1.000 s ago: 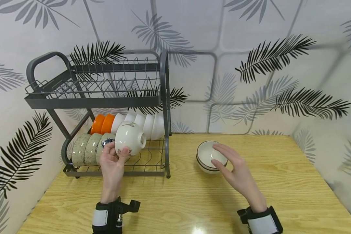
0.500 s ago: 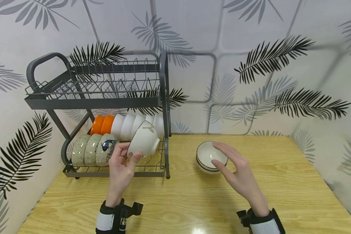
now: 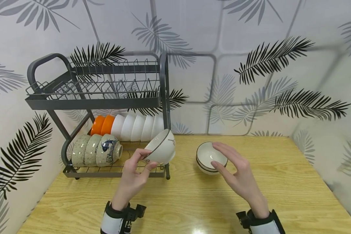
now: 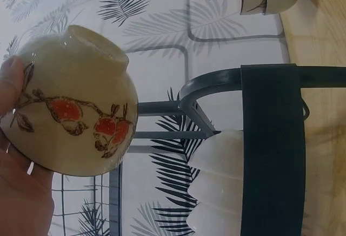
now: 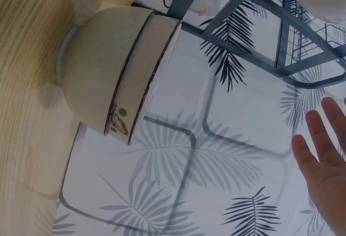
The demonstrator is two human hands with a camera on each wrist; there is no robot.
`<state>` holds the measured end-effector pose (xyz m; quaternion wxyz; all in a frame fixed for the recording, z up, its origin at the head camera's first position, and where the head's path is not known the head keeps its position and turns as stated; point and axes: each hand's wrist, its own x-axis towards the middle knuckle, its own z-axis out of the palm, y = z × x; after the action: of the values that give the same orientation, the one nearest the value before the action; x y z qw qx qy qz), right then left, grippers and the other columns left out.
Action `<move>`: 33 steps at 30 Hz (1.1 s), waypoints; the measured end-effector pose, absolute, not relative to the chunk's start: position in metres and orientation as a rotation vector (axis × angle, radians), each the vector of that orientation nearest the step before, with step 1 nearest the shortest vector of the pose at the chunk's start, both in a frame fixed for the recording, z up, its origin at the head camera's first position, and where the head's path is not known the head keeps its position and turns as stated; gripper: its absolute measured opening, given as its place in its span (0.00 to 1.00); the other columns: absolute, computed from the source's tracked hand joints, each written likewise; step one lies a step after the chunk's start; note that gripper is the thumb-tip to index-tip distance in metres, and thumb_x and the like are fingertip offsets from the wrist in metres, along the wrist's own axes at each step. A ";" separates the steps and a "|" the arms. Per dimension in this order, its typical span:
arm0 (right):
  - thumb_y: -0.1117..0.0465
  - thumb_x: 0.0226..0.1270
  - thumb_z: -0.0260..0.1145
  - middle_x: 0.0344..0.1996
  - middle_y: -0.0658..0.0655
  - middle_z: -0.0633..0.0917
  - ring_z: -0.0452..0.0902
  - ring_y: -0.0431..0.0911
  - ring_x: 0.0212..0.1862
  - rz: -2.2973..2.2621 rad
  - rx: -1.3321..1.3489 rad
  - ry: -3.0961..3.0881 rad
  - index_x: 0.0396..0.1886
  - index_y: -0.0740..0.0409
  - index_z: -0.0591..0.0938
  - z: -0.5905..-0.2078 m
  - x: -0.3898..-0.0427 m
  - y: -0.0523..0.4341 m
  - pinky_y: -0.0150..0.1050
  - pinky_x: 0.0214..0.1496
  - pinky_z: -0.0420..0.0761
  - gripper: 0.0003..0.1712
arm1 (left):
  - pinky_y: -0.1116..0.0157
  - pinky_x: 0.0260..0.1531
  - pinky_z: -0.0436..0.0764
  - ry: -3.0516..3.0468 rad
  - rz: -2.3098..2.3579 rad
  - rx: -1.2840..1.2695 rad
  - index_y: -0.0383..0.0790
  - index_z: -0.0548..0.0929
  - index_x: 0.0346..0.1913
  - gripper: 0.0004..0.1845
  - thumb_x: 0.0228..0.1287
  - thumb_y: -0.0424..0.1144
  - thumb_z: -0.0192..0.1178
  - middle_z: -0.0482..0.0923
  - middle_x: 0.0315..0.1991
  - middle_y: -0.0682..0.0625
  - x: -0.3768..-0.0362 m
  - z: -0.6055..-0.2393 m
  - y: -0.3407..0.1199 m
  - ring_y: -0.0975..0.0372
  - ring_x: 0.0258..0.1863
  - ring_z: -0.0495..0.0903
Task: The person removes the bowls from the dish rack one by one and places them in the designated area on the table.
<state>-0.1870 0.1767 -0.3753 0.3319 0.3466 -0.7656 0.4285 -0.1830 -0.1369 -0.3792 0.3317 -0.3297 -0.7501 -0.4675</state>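
In the head view my left hand [image 3: 134, 177] pinches a white bowl [image 3: 164, 151] by its dark rim. The bowl is tilted, in the air by the dish rack's front right post. Red fruit and brown twigs decorate its outside in the left wrist view, where the bowl [image 4: 70, 111] shows its foot ring. To the right, two similar bowls [image 3: 207, 156] stand nested and upright on the table. My right hand [image 3: 241, 175] hovers beside this stack with fingers spread and nothing held. The right wrist view shows its fingers [image 5: 324, 144] apart from the stacked bowls [image 5: 102, 68].
A two-tier grey dish rack [image 3: 93, 104] stands at the left. Its lower tier holds orange bowls [image 3: 102, 125], a row of white bowls [image 3: 134, 128] and speckled bowls [image 3: 89, 151]. The wooden table [image 3: 193, 201] meets a leaf-patterned wall behind.
My left hand has carried the white bowl rightward from in front of the rack's lower tier to its right post, tilting the opening more upward. My right hand has barely moved.
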 end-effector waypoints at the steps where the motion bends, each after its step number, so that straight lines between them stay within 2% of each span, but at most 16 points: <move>1: 0.80 0.49 0.72 0.56 0.69 0.84 0.75 0.38 0.67 1.120 0.917 -1.988 0.60 0.67 0.81 -0.375 -0.187 0.176 0.28 0.72 0.71 0.33 | 0.78 0.52 0.81 -1.962 -1.197 -0.891 0.28 0.77 0.47 0.21 0.49 0.17 0.69 0.85 0.40 0.37 -0.183 -0.379 -0.136 0.59 0.44 0.88; 4: 0.79 0.49 0.73 0.57 0.68 0.84 0.75 0.39 0.67 1.126 0.944 -1.968 0.60 0.66 0.81 -0.376 -0.187 0.175 0.28 0.71 0.72 0.34 | 0.75 0.50 0.83 -1.963 -1.148 -0.973 0.30 0.78 0.48 0.22 0.49 0.18 0.70 0.85 0.40 0.40 -0.183 -0.379 -0.132 0.54 0.40 0.86; 7: 0.78 0.49 0.73 0.57 0.68 0.84 0.75 0.41 0.67 1.134 0.966 -1.959 0.61 0.65 0.81 -0.376 -0.187 0.174 0.29 0.71 0.72 0.34 | 0.69 0.45 0.86 -1.978 -1.107 -1.024 0.32 0.80 0.48 0.20 0.51 0.21 0.70 0.85 0.40 0.41 -0.183 -0.379 -0.128 0.54 0.38 0.85; 10: 0.75 0.52 0.74 0.58 0.68 0.83 0.75 0.43 0.68 1.142 0.998 -1.943 0.60 0.66 0.80 -0.376 -0.187 0.172 0.30 0.72 0.72 0.32 | 0.65 0.40 0.87 -2.007 -1.030 -1.046 0.34 0.81 0.48 0.16 0.56 0.28 0.70 0.86 0.40 0.43 -0.183 -0.380 -0.125 0.56 0.38 0.85; 14: 0.68 0.59 0.74 0.59 0.68 0.82 0.75 0.47 0.69 1.158 1.038 -1.925 0.62 0.65 0.80 -0.377 -0.187 0.169 0.32 0.73 0.71 0.29 | 0.65 0.38 0.86 -2.036 -0.929 -1.070 0.36 0.82 0.47 0.16 0.55 0.31 0.71 0.87 0.39 0.45 -0.183 -0.382 -0.121 0.58 0.36 0.85; 18: 0.62 0.64 0.73 0.60 0.67 0.82 0.73 0.46 0.70 1.168 1.058 -1.930 0.62 0.65 0.79 -0.378 -0.186 0.167 0.32 0.74 0.70 0.28 | 0.64 0.39 0.86 -2.054 -0.892 -1.097 0.36 0.83 0.46 0.18 0.50 0.28 0.73 0.88 0.39 0.46 -0.182 -0.381 -0.116 0.59 0.37 0.86; 25: 0.61 0.65 0.72 0.59 0.67 0.82 0.73 0.45 0.70 1.165 1.113 -1.936 0.61 0.68 0.79 -0.379 -0.186 0.163 0.32 0.74 0.70 0.27 | 0.65 0.42 0.85 -2.097 -0.840 -1.148 0.37 0.85 0.46 0.16 0.53 0.30 0.72 0.88 0.41 0.49 -0.180 -0.382 -0.109 0.61 0.38 0.85; 30: 0.57 0.66 0.72 0.60 0.65 0.82 0.73 0.45 0.70 1.148 1.128 -1.970 0.61 0.66 0.80 -0.379 -0.183 0.159 0.31 0.74 0.70 0.27 | 0.63 0.46 0.85 -2.121 -0.812 -1.175 0.40 0.85 0.46 0.15 0.54 0.33 0.72 0.89 0.40 0.51 -0.179 -0.383 -0.103 0.62 0.41 0.86; 33: 0.58 0.64 0.73 0.60 0.64 0.83 0.73 0.47 0.70 1.127 1.142 -1.987 0.61 0.64 0.81 -0.379 -0.181 0.156 0.31 0.74 0.70 0.27 | 0.63 0.47 0.85 -2.130 -0.793 -1.195 0.40 0.84 0.45 0.15 0.53 0.33 0.73 0.89 0.40 0.51 -0.179 -0.383 -0.100 0.63 0.41 0.87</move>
<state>-0.1811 0.1564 -0.3790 0.2896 0.4282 -0.7446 0.4223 -0.1787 -0.1002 -0.3833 0.2832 -0.4463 -0.7955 -0.2964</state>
